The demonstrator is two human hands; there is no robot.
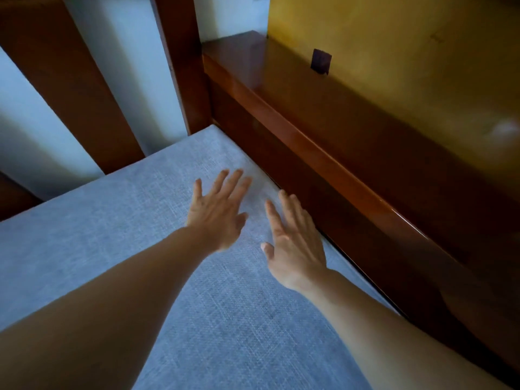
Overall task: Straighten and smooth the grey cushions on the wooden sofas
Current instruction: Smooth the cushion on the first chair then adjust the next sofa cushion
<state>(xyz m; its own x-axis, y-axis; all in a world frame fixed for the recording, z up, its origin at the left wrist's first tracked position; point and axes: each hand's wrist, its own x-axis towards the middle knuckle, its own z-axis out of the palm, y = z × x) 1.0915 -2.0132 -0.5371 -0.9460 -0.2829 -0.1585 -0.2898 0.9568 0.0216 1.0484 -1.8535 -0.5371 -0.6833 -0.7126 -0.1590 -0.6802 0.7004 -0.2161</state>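
Cushion (118, 237), grey and coarsely woven, fills the wooden sofa's seat and takes up most of the view, its surface flat and its right edge tucked against the armrest (323, 130). That armrest is a broad, glossy brown wooden box running along the cushion's right side. Behind the cushion rise wide wooden back slats (64, 80), with pale wall showing between them. Beyond the armrest lies a yellow floor. Near the cushion's far right corner, the left hand (216, 215) lies palm down with fingers straight and spread, gripping nothing. Just beside it, nearer the armrest, the right hand (295, 243) rests flat too, fingers extended.
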